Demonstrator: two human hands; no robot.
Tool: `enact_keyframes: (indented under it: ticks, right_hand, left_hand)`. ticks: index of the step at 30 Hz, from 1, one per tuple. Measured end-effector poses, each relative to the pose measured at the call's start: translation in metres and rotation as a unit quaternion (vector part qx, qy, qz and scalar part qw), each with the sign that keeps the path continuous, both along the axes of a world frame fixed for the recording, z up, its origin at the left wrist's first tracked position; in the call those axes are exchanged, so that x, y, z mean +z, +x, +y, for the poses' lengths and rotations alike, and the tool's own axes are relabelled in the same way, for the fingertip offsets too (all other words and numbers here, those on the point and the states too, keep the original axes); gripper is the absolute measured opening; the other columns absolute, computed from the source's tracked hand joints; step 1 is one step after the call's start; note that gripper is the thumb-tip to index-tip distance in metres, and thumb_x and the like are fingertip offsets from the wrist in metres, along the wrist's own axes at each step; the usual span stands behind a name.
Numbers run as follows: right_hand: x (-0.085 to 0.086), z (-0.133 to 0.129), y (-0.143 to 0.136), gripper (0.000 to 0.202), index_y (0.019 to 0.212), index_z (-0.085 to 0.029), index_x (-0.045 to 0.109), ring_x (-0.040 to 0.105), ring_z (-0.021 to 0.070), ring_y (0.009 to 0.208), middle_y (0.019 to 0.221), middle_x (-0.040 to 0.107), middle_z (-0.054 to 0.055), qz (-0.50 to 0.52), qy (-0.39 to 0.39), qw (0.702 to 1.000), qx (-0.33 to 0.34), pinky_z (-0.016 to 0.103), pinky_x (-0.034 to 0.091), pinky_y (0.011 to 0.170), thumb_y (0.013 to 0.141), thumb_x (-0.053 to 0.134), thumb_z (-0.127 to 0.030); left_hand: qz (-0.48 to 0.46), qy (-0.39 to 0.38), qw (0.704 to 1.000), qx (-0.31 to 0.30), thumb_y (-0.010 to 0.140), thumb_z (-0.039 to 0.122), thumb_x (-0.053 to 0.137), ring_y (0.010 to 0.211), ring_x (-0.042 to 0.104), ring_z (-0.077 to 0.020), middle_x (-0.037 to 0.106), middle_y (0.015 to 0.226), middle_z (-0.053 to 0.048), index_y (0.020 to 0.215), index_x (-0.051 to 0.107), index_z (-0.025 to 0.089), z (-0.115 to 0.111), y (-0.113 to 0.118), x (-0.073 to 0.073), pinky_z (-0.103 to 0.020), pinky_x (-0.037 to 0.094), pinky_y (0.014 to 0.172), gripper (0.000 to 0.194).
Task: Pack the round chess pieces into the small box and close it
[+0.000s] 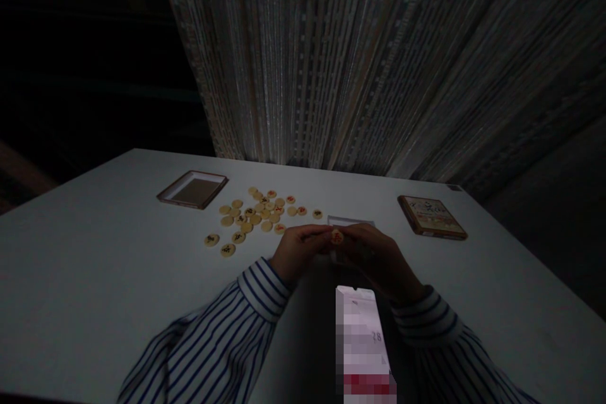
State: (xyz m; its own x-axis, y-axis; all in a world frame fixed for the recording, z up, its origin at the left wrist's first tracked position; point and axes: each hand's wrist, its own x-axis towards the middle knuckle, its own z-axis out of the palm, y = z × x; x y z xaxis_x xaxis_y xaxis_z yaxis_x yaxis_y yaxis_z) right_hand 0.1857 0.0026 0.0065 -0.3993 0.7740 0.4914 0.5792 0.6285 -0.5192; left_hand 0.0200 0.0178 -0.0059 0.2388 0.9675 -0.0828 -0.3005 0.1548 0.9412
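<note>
A round wooden piece with a red character [336,237] is pinched between my two hands. My left hand [303,249] has its fingers closed on the piece's left side. On the other side, my right hand [376,255] holds it with curled fingers. Beneath and behind the hands is a light-rimmed tray [351,221], mostly hidden. Several round pieces [255,219] with black or red characters, some blank side up, lie scattered left of the hands.
An open shallow box [193,189] lies at the back left of the white table [95,252]. At the right is a printed box [432,216]. A lit phone [363,334] lies between my forearms. Striped curtains hang behind.
</note>
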Motion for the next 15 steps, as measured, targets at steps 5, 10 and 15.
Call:
enact_keyframes:
  ticks: [5,10,15]
  right_hand:
    - [-0.001,0.0006,0.0007,0.023,0.102,-0.025,0.06,0.059,0.0166,0.085,0.093,0.066,0.004,-0.017,0.011,1.0,0.002,0.032,0.047,0.076,0.082,0.051,-0.033]
    - [0.0014,-0.0002,0.0003,0.024,0.103,-0.025,0.06,0.059,0.0166,0.087,0.096,0.066,0.003,-0.051,0.007,0.999,0.004,0.031,0.045,0.075,0.083,0.049,-0.034]
    - [0.0063,-0.0006,-0.0014,0.024,0.098,-0.023,0.062,0.06,0.0147,0.083,0.093,0.067,0.003,-0.086,0.004,0.996,0.01,0.028,0.044,0.072,0.088,0.042,-0.031]
  left_hand:
    - [0.021,0.003,1.0,0.005,0.052,0.029,0.076,0.052,0.055,-0.0092,0.066,0.06,-0.001,0.075,0.069,0.012,-0.0013,0.0018,-0.0003,-0.025,0.046,0.056,0.029]
    - [0.024,0.004,1.0,-0.001,0.05,0.031,0.077,0.053,0.057,-0.0104,0.066,0.06,-0.002,0.074,0.069,0.011,-0.0017,0.0028,0.0003,-0.025,0.047,0.056,0.032]
    - [0.048,0.018,0.999,-0.007,0.055,0.032,0.074,0.059,0.059,-0.0118,0.068,0.067,-0.004,0.078,0.068,0.01,-0.003,0.0026,-0.0022,-0.025,0.048,0.058,0.032]
